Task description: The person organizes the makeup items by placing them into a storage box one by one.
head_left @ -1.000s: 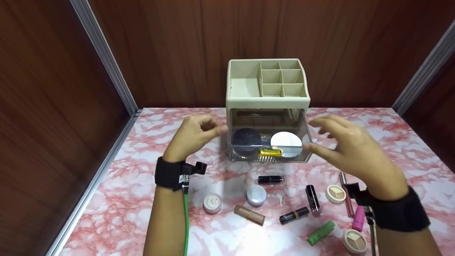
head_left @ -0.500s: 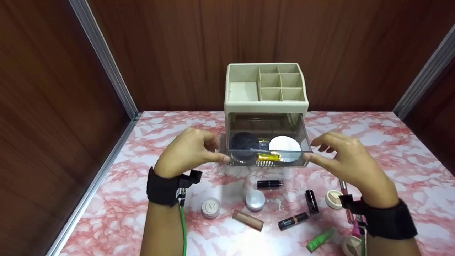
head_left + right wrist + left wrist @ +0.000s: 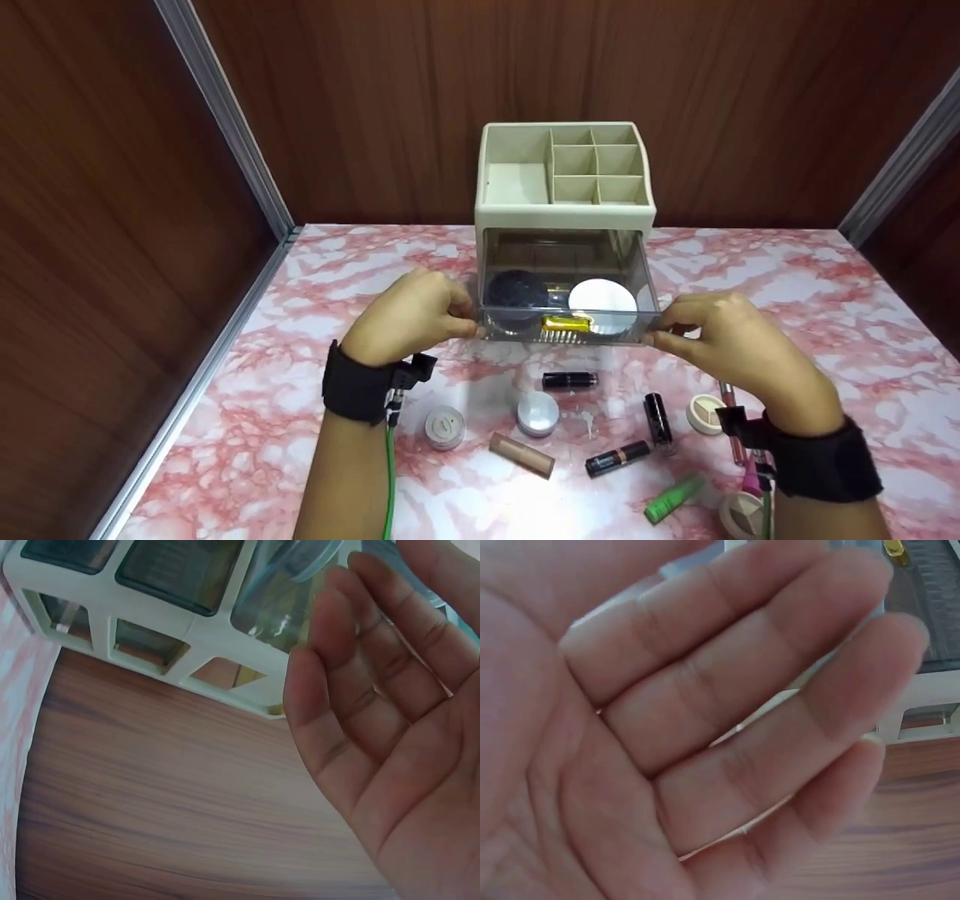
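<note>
A cream makeup organizer [image 3: 566, 218] stands at the back of the marbled table, with its clear smoky drawer [image 3: 510, 336] pulled out at the front. Inside the drawer lie a dark round case [image 3: 517, 291] and a white round case [image 3: 602, 295]. A shiny gold piece [image 3: 566, 323] shows at the middle of the drawer front. My left hand [image 3: 416, 315] pinches the drawer's left front corner, thumb in front and fingers bent at the side. At the opposite corner my right hand [image 3: 724, 334] holds the drawer the same way. Both wrist views show the palms, with the fingers beside the organizer.
On the table in front lie a black lipstick [image 3: 570, 380], a white-lidded jar [image 3: 538, 413], another small jar [image 3: 445, 427], a brown tube [image 3: 522, 454], a green tube [image 3: 673, 498] and a tricolor palette [image 3: 706, 414]. Wood-look panels [image 3: 360, 97] close the back and sides.
Both hands have come down and inward from beside the drawer to its front corners, where thumbs and fingers now grip it. The drawer remains pulled out; the view shifted slightly.
</note>
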Tool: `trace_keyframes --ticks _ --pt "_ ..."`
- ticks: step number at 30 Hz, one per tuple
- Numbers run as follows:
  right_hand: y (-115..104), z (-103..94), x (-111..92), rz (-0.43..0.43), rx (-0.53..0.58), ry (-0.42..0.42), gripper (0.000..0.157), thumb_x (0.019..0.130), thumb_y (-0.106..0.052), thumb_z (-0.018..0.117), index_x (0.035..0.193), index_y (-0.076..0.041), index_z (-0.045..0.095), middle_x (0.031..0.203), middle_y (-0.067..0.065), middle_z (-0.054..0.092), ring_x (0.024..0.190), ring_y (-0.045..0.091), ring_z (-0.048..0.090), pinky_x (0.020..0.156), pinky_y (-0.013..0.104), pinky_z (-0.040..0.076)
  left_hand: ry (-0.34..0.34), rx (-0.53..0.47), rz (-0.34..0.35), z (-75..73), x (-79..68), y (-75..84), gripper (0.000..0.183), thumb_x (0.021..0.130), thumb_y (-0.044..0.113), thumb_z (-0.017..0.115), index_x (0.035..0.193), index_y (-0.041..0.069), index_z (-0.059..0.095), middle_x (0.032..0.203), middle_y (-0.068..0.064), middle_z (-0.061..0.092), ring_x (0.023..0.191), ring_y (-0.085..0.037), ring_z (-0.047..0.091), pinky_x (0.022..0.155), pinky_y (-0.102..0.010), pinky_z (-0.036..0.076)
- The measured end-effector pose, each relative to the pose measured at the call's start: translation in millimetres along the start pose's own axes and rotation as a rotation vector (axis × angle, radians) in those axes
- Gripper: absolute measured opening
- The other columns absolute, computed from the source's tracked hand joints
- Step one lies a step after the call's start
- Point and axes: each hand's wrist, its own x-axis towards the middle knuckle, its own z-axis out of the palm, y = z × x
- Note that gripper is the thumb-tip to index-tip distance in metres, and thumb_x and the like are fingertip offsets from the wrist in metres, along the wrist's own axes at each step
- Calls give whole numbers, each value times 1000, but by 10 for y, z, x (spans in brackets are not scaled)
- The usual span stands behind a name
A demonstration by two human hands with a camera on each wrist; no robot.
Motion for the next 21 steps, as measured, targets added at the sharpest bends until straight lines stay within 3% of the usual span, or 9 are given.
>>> trace_keyframes --ticks 5,11,16,21 --pt "2 13 10 -74 -4 17 6 76 -21 71 76 -26 68 72 -22 57 63 0 52 58 27 45 6 26 35 4 -4 8 13 75 30 69 62 28 67 54 16 51 47 -4 41 44 -25 36" --pt "31 45 25 -146 -46 96 7 76 -19 71 72 -22 67 69 -18 57 59 0 50 55 19 39 79 71 120 8 5 19 22 76 28 68 55 28 61 51 16 47 46 -3 39 44 -24 33" --pt "53 92 40 -119 -31 144 6 75 -18 72 72 -20 67 69 -15 59 57 0 49 52 14 37 111 60 105 24 37 -5 22 77 28 68 56 28 62 50 18 48 47 -3 40 45 -24 34" --pt "96 155 75 -82 -15 206 6 76 -17 72 73 -17 67 68 -13 58 58 3 49 53 16 36 151 58 78 57 97 -44 16 77 30 69 61 27 65 53 20 52 49 -3 43 47 -24 36"
